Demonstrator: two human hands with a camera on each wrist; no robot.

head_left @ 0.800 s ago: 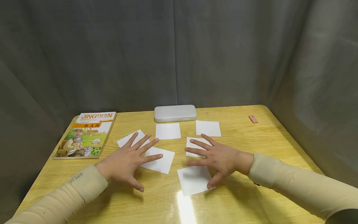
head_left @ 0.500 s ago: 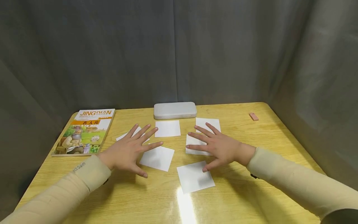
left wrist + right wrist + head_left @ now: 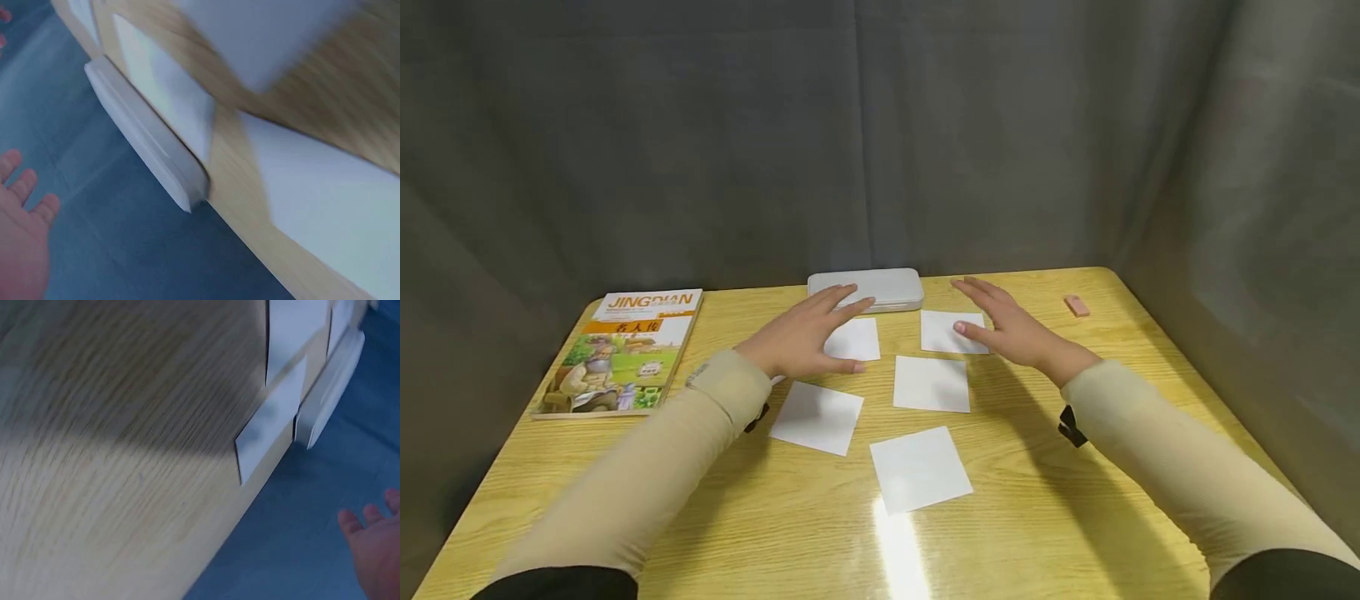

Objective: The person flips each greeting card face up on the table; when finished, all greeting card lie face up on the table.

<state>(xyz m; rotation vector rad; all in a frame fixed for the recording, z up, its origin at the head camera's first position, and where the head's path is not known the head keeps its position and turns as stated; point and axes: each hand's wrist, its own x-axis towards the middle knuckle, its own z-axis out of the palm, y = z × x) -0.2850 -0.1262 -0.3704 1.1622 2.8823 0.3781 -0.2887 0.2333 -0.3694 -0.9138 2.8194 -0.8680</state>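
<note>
The head view is showing a left sleeve (image 3: 662, 467) and a right sleeve (image 3: 1172, 454) extending over a wooden counter (image 3: 760, 533). Nearest, a white card (image 3: 921, 471) is lying flat and turned askew, with glare beside it. Just beyond, a second card (image 3: 817, 418) is lying to the left and a third card (image 3: 931, 384) to the right. The left hand (image 3: 808, 333) is hovering with its grip wide, partly hiding a fourth card (image 3: 859, 340). The right hand (image 3: 1015, 327) is also holding its grip wide, overlapping a fifth card (image 3: 952, 332). Left of centre, an illustrated book (image 3: 625, 354) is lying flat. Farther back, a pink block (image 3: 1077, 306) is resting at right, a pale case (image 3: 887, 289) is lying along the far edge, and a grey curtain (image 3: 737, 150) is hanging behind.
</note>
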